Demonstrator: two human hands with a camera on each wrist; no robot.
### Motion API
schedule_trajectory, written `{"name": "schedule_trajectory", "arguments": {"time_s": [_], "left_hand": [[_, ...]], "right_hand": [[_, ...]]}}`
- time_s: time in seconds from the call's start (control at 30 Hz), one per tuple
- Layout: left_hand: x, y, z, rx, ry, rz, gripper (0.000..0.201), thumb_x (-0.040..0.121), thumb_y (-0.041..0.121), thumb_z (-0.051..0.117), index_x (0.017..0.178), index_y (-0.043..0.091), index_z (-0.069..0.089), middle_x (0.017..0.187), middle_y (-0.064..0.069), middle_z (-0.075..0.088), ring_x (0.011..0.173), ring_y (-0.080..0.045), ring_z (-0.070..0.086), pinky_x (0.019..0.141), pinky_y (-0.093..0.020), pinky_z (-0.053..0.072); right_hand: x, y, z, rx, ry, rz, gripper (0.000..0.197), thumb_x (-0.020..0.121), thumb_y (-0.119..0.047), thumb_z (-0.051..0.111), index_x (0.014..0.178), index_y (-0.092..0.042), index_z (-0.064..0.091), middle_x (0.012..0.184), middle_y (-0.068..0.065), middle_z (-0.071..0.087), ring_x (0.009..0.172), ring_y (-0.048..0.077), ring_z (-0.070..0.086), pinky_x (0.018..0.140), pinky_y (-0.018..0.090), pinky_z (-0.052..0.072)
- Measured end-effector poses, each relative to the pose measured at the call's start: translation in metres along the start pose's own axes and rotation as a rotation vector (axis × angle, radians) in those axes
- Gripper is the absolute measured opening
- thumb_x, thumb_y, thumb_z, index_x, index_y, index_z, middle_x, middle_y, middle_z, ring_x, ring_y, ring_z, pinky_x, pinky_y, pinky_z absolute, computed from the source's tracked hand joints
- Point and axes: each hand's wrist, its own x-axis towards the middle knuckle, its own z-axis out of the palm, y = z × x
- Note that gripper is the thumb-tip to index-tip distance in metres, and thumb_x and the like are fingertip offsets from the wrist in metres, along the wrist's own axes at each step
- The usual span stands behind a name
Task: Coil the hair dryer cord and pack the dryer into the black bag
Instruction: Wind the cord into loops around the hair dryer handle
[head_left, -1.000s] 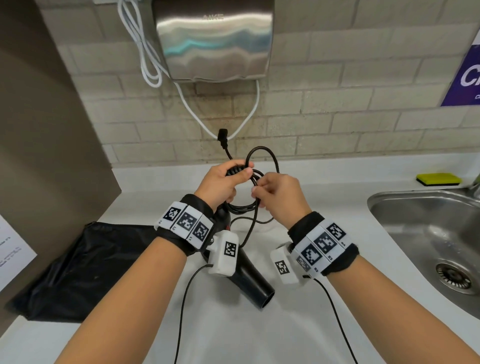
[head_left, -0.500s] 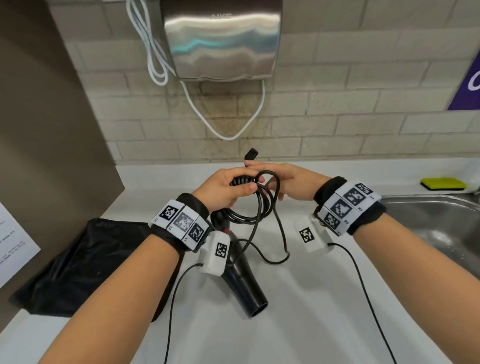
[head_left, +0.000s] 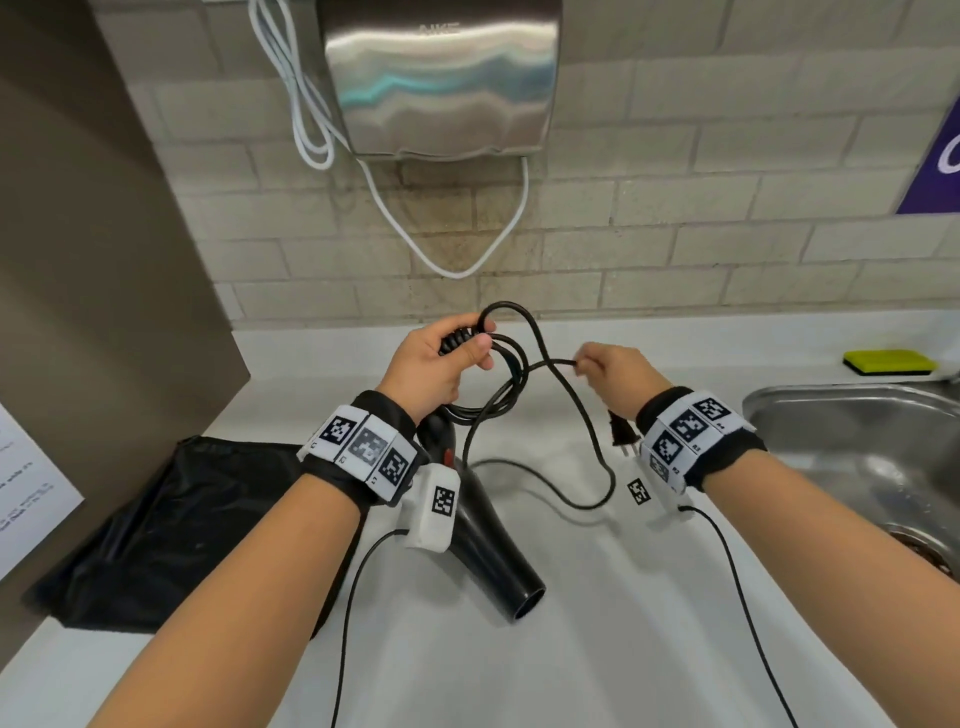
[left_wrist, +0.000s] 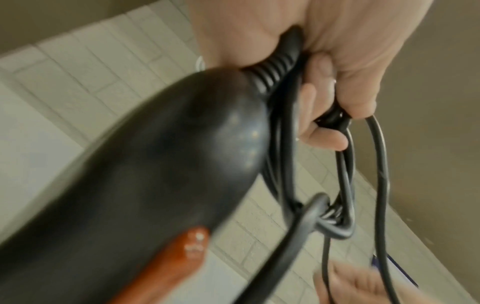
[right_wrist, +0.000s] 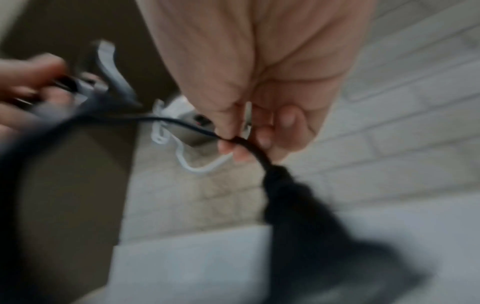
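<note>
Black cord (head_left: 571, 415) — coils gripped in left hand (head_left: 431, 371) against slipping; right fingers (head_left: 584, 364) pinch the free run — next loop.

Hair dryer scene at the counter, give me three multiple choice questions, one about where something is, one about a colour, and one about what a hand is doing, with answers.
1. Where is the black bag?
A. In the sink
B. On the counter, left of the hair dryer
C. Hung on the wall

2. What colour is the sponge?
A. Yellow-green
B. Red
C. White

3. What is the right hand doing?
A. Resting flat on the counter
B. Gripping the bag
C. Pinching the cord

Answers: 1 B, it lies flat beside the left forearm. 2 A, seen by the sink. 3 C, fingertips pinch the cord while the left hand holds the coils.
</note>
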Motion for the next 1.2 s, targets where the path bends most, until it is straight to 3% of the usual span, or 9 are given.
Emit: {"name": "schedule_trajectory", "arguments": {"time_s": [0.23,0.37,0.5,0.57,0.73,0.8,0.9,1.03,1.2], "left_hand": [[-0.002,-0.001,-0.009,-0.058,0.099,-0.005,0.013,0.093,0.013,0.052,0.092,0.021,0.061,0.074,-0.002,0.064,0.032,-0.004,0.026,0.036,-0.015,0.025],[-0.001,-0.002,-0.008,-0.088,0.149,-0.005,0.010,0.093,0.015,0.053,0.091,0.018,0.062,0.078,-0.005,0.064,0.040,-0.006,0.039,0.036,-0.016,0.032],[0.001,-0.001,-0.007,-0.125,0.162,-0.020,0.011,0.093,0.014,0.052,0.088,0.014,0.062,0.068,0.001,0.065,0.048,-0.006,0.046,0.045,-0.018,0.043],[0.000,-0.001,-0.004,-0.119,0.144,-0.034,0.012,0.094,0.015,0.051,0.088,0.015,0.061,0.072,-0.001,0.064,0.040,-0.005,0.038,0.039,-0.017,0.037],[-0.001,0.001,0.004,-0.120,0.097,-0.040,0.012,0.095,0.015,0.049,0.090,0.016,0.060,0.072,-0.002,0.064,0.031,-0.002,0.026,0.032,-0.014,0.026],[0.000,0.001,0.007,-0.128,0.074,-0.043,0.013,0.095,0.014,0.049,0.089,0.016,0.060,0.068,0.000,0.064,0.031,-0.002,0.025,0.032,-0.014,0.024],[0.000,0.001,0.011,-0.120,0.052,-0.047,0.014,0.095,0.015,0.049,0.089,0.017,0.061,0.069,0.001,0.063,0.032,-0.002,0.025,0.032,-0.014,0.023],[0.001,0.002,0.011,-0.136,0.054,-0.049,0.014,0.095,0.016,0.048,0.089,0.018,0.061,0.073,-0.002,0.061,0.033,-0.002,0.024,0.033,-0.014,0.020],[-0.002,0.002,0.010,-0.150,0.020,-0.059,0.015,0.096,0.016,0.046,0.091,0.017,0.061,0.070,-0.001,0.062,0.033,-0.002,0.024,0.033,-0.014,0.022]], "right_hand": [[-0.003,0.059,0.015,-0.390,-0.167,0.482,0.030,0.096,-0.010,0.039,0.119,-0.001,0.056,0.123,0.012,0.058,0.114,0.026,0.055,0.090,0.028,0.045],[-0.015,0.057,0.034,-0.671,-0.417,0.328,0.031,0.096,-0.027,0.035,0.110,-0.011,0.058,0.125,0.007,0.059,0.114,0.022,0.057,0.094,0.026,0.044],[-0.011,0.043,0.057,-0.161,-0.303,0.451,0.042,0.092,-0.022,0.049,0.132,-0.008,0.043,0.121,0.014,0.056,0.096,0.027,0.060,0.071,0.030,0.052],[-0.007,0.033,0.062,0.067,-0.087,0.324,0.047,0.091,-0.018,0.051,0.135,-0.012,0.037,0.125,0.014,0.055,0.103,0.029,0.057,0.079,0.033,0.049],[-0.004,-0.010,0.060,0.249,0.001,-0.187,0.052,0.091,-0.010,0.050,0.140,-0.020,0.034,0.141,0.010,0.040,0.127,0.020,0.041,0.106,0.029,0.032],[-0.006,-0.023,0.058,0.375,-0.087,-0.222,0.050,0.089,0.002,0.045,0.135,-0.018,0.041,0.132,0.016,0.048,0.101,0.017,0.052,0.079,0.027,0.049],[-0.011,-0.038,0.054,0.623,-0.202,-0.137,0.040,0.088,0.009,0.036,0.108,-0.020,0.054,0.108,0.007,0.062,0.068,0.014,0.054,0.036,0.021,0.041],[-0.015,-0.041,0.043,0.806,-0.169,-0.228,0.039,0.082,0.018,0.039,0.069,-0.014,0.058,0.061,-0.013,0.066,0.053,-0.003,0.054,0.048,0.008,0.039],[-0.017,-0.038,0.044,0.688,-0.369,-0.262,0.052,0.082,0.018,0.036,0.095,-0.025,0.064,0.088,-0.004,0.065,0.053,0.003,0.050,0.044,0.017,0.042]]}}
